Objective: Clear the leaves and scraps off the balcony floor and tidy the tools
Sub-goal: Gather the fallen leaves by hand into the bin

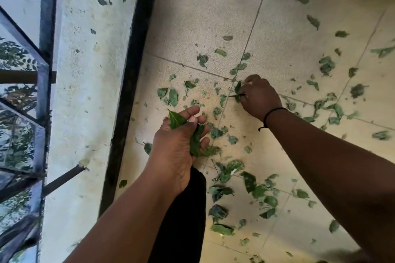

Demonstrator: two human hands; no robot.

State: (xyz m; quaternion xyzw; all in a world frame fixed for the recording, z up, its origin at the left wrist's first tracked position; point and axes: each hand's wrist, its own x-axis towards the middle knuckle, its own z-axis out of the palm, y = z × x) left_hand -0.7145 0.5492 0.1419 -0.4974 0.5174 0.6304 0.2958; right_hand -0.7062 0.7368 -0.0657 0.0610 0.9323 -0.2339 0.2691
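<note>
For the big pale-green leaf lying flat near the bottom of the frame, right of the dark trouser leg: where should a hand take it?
Grip the large leaf at its raised, curled right edge, coming from above and the right; the rest lies flat on the tiled floor, leaving little to pinch.

I see a pale speckled tiled floor (203,17) with thin grout lines, edged by a black strip (136,53). Beyond it runs a stained whitish ledge (85,92) and a dark metal railing (42,74), daylit trees outside.

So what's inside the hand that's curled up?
The left hand holds a bunch of green leaves, one poking out by the thumb. How many are tucked deeper is hidden by the fingers.
</note>
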